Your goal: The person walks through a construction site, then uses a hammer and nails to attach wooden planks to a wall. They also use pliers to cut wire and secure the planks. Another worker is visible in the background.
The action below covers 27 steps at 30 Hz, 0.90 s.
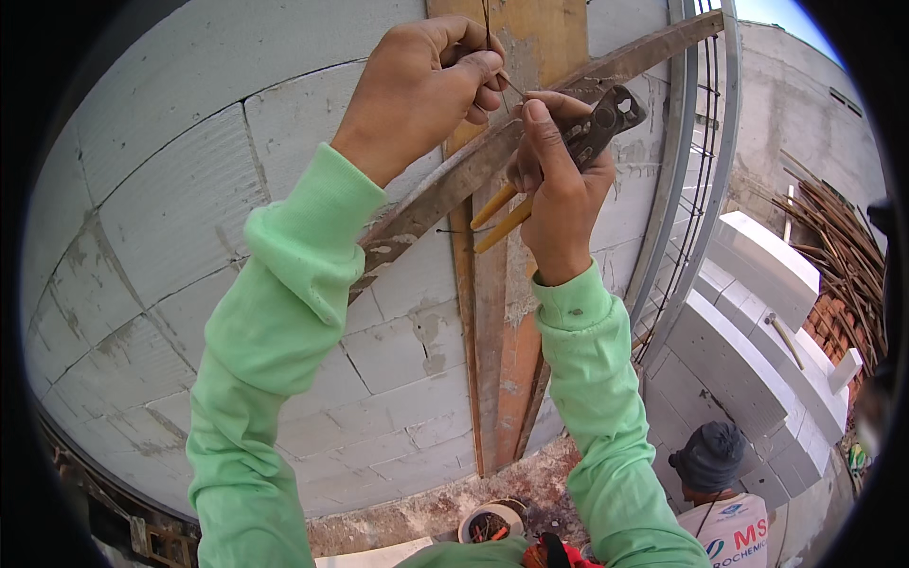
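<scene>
My left hand (426,85) is raised near the top, its thumb and fingertips pinching a thin dark tie wire (487,17). Close beside it, my right hand (565,189) is wrapped round a pair of pincers (595,131) with yellow handles. The pincers' dark head points up and right, and their handles stick out below the palm. Thumb and forefinger of that same hand also meet at the wire's lower end. Behind both hands a slanting wooden batten (417,220) crosses the upright formwork boards (489,350) on the wall.
A pale block wall (180,189) fills the left and middle. Right of the boards stands a metal post (705,180) with steel bars. A co-worker in a dark knit cap (710,456) is below right, near stacked white blocks (724,350). A bucket (492,521) stands at the wall's foot.
</scene>
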Tool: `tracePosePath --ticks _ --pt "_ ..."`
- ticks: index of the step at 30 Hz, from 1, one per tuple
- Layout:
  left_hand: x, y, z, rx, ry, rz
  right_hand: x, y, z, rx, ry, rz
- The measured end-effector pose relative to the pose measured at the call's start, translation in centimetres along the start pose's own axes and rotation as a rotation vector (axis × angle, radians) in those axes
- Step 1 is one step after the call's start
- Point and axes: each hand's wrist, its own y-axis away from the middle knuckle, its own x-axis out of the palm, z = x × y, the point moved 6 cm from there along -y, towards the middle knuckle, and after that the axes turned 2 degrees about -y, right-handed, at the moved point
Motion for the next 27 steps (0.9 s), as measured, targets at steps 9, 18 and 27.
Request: tracePosePath --ticks 9,18,27 --pt "0.8 1.0 2.1 -0.337 0.391 0.018 0.1 1.4 -0.7 -0.001 0.006 -0.072" --pt "1.2 1.5 1.7 -0.134 0.046 -0.052 0.6 2.4 0.5 -0.44 0.612 -0.005" --pt "1.3 1.9 2.7 -0.08 0.164 0.017 1.4 3.2 -2.9 0.886 -0.789 0.214"
